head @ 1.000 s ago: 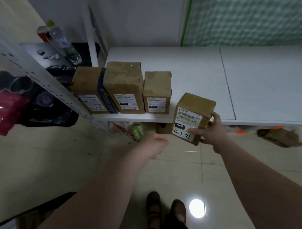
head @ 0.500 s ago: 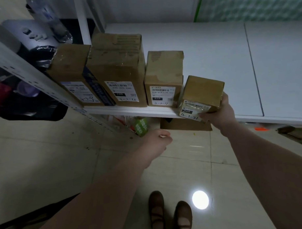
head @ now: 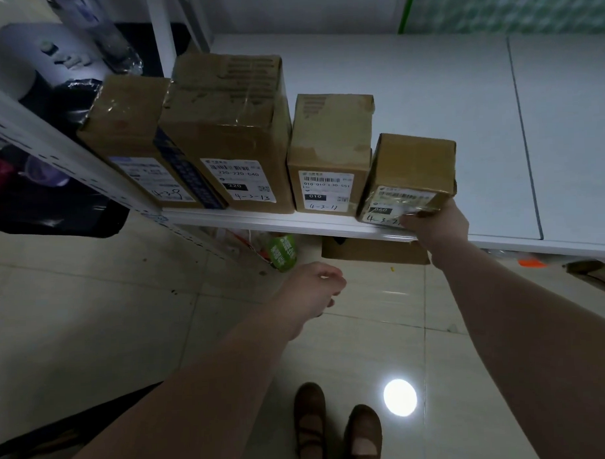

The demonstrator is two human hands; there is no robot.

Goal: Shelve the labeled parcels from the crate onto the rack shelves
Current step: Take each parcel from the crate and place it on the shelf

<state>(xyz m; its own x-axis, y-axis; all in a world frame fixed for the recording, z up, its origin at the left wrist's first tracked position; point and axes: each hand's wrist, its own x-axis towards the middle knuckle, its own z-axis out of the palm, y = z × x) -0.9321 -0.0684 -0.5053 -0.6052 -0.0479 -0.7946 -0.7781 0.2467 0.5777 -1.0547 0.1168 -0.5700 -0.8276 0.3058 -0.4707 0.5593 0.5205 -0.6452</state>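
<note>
A small brown parcel [head: 412,170] labelled 060 and 4-3-21 sits at the front edge of the white rack shelf [head: 427,98]. My right hand [head: 434,223] grips its lower right front corner. To its left stand three taller labelled parcels in a row: parcel 010 [head: 329,153], parcel 220 [head: 229,135] and a leftmost parcel [head: 129,132] marked 4-3-9. My left hand [head: 313,290] hangs below the shelf with loosely curled fingers, holding nothing. The crate is out of view.
A perforated white rack upright [head: 51,148] slants across the left. Bottles and dark bags [head: 53,210] lie beyond it. A cardboard box [head: 374,252] and a green packet [head: 281,252] sit under the shelf. My shoes [head: 335,430] stand on the tiled floor.
My right hand carried the 060 parcel up from the shelf edge and set it down beside the 010 parcel. My left hand stayed low and empty. The camera moved closer.
</note>
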